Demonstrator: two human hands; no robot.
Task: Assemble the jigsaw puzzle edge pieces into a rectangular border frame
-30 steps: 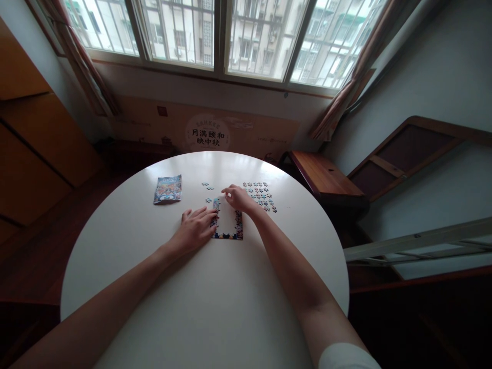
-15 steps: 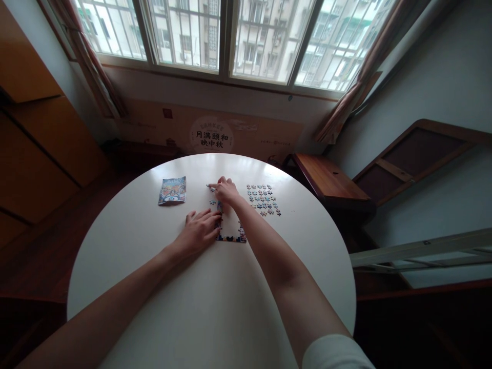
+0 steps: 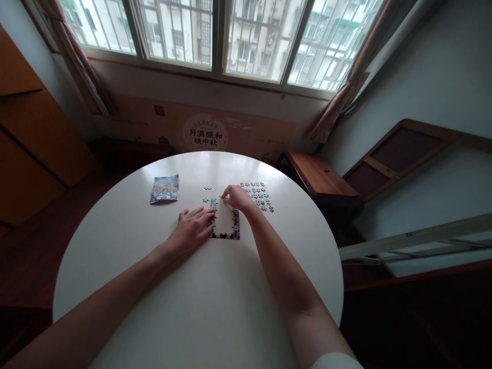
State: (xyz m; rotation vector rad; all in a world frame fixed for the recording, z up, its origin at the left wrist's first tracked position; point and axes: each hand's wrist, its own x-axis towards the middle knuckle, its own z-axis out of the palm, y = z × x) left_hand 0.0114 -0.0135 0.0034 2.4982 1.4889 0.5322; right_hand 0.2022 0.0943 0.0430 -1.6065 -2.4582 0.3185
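A partly joined jigsaw puzzle lies on the white round table, its border pieces forming a frame around bare tabletop. My left hand rests flat with fingers spread, the fingertips on the frame's left side. Over the far end of the frame, my right hand is pinched on a small puzzle piece, mostly hidden by the fingers. Two small spots of loose pieces, one farther back and one nearer, lie beyond the frame's far left corner.
Rows of loose puzzle pieces are laid out right of the puzzle, partly behind my right hand. A colourful picture packet lies at the left. Past the table are a wooden stool-like bench and a barred window.
My right hand has drawn back from the loose pieces at the far left to the top of the frame, pinching a piece. My left hand stays on the frame. The view has shifted slightly.
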